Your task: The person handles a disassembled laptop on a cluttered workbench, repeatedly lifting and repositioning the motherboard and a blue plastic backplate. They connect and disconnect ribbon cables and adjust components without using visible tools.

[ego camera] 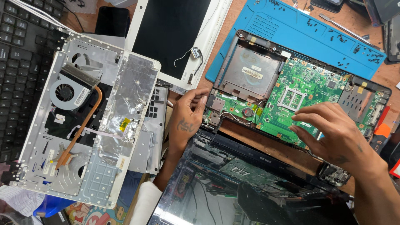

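An opened laptop base [377, 85] lies on the wooden bench with its green motherboard [308, 87] and a grey metal drive bay [250, 73] exposed. My left hand [187, 118] rests at the base's left end, fingertips touching the edge near a connector corner. Over the board's lower right part, my right hand [333, 131] hovers with fingers spread and bent, fingertips touching or just above the green surface. Neither hand holds anything.
A white laptop palmrest shell [89, 125] with a fan and copper heat pipe lies upside down at left. A white-framed screen panel [175, 33] sits behind it. A blue work mat [304, 29] holds several loose screws. A glossy dark screen [233, 196] lies in front.
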